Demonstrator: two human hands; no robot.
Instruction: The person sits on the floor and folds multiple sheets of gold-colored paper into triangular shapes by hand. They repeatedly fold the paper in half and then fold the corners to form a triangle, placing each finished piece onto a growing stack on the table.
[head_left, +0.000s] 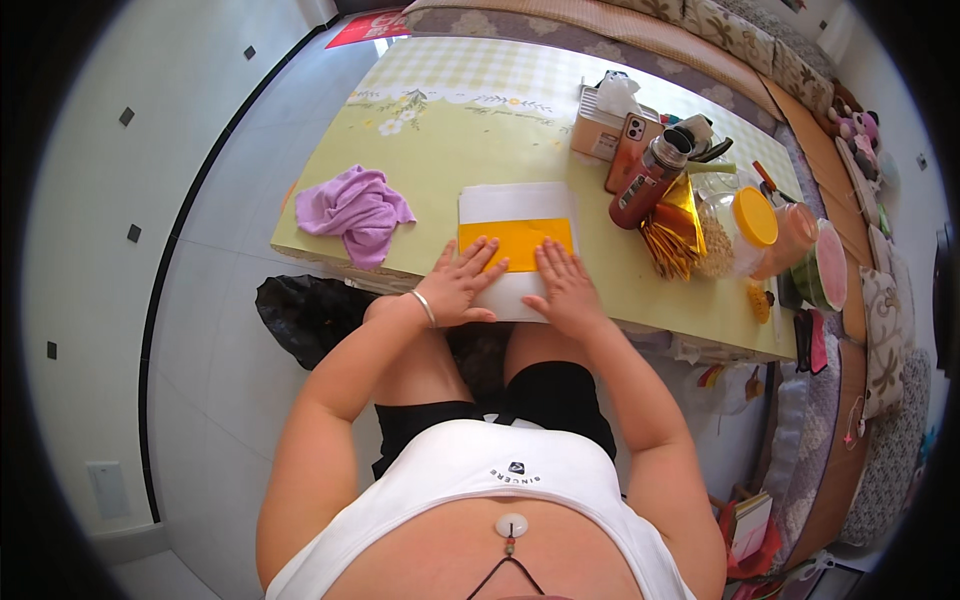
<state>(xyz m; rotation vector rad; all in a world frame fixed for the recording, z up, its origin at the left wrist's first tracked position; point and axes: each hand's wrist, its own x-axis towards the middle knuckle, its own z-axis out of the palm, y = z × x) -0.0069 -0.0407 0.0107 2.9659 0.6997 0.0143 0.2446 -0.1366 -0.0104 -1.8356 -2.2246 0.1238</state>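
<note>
A yellow-gold sheet of paper (pixel 516 240) lies across a stack of white paper (pixel 515 199) at the table's near edge. My left hand (pixel 462 285) rests flat with fingers spread, its fingertips on the left part of the gold sheet. On the right part, my right hand (pixel 565 290) lies the same way, fingers stretched out. Both palms are over the lower white paper, and neither hand grips anything. The gold sheet's lower edge runs between the two hands.
A crumpled purple cloth (pixel 355 213) lies to the left. Rightward stand a dark red flask (pixel 650 180), a phone (pixel 632 152), a tissue box (pixel 596 135), a bundle of gold foil sheets (pixel 677 230) and a yellow-lidded jar (pixel 752 218). A black bag (pixel 305 318) hangs below the table edge.
</note>
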